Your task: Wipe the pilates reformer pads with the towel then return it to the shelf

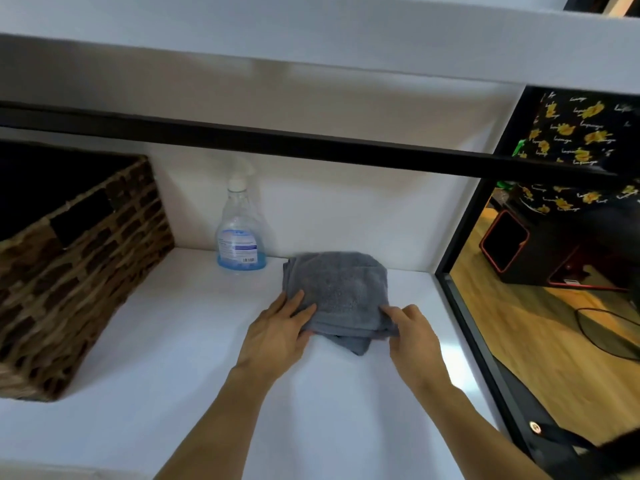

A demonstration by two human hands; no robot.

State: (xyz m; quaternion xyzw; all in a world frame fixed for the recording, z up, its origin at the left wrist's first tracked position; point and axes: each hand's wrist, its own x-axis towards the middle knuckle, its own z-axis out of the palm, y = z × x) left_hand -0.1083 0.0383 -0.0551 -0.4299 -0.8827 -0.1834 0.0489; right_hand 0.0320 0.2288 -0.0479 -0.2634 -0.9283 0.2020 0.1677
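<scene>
Both hands [277, 332] [414, 332] on folded towel [341, 289] (near edge), shelf [173, 341] beneath

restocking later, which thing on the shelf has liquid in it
The clear spray bottle by the back wall: blue liquid sits at its bottom. The wicker basket and grey towel show none.

My left hand [277, 336] and my right hand [414, 336] are both bare, with the backs of them towards the camera. Knuckles and tendons show faintly on the left one. The fingers [300, 308] are slim; the nails are too blurred to describe. My forearms [221, 410] are uncovered as well, bare skin running from each wrist down to the frame's edge at about 6 o'clock. Out at 4 o'clock, near the corner, a black strap [557, 441] with a small round metal stud [535, 426] shows; I cannot tell whether it is something I wear.
</scene>
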